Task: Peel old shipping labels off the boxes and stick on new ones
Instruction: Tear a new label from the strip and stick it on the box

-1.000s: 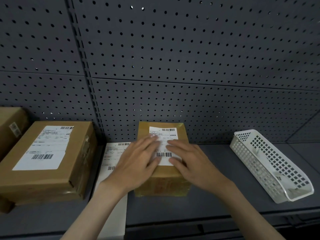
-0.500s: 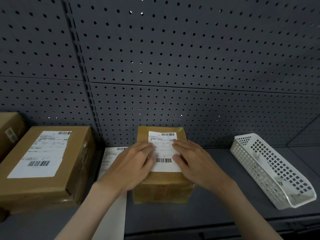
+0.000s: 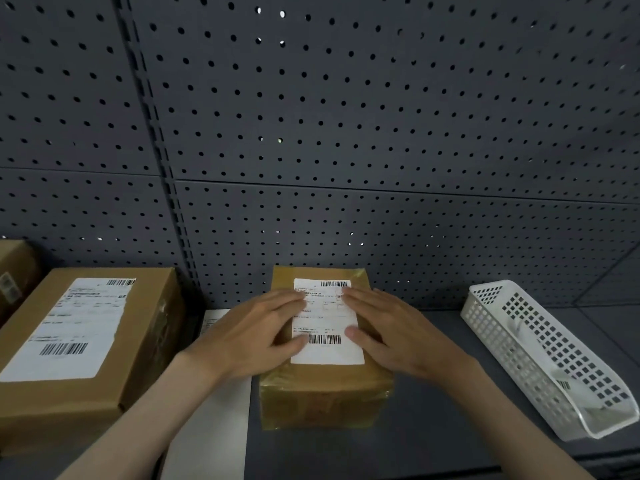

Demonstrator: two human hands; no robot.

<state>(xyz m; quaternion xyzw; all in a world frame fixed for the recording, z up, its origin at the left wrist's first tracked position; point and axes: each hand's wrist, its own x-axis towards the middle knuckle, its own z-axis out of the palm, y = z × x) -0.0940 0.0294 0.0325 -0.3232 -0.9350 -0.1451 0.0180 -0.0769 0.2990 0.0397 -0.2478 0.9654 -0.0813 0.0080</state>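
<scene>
Small taped box point(image 3: 325, 396) sits mid-shelf point(image 3: 433, 410), white label point(image 3: 327, 323) on top. Left hand point(image 3: 249, 337) and right hand point(image 3: 398, 337) lie flat on the label's side edges, fingers straight, pressing; neither grip closed on anything. Label's edges partly hidden under fingers; print too blurred to read. White sheet point(image 3: 211, 427) beside the box, mostly covered by left forearm. Bigger labelled box point(image 3: 86, 341) left, cut off by frame; another box point(image 3: 14, 271) barely visible at the far left. White basket point(image 3: 540, 355) right, contents unclear.
</scene>
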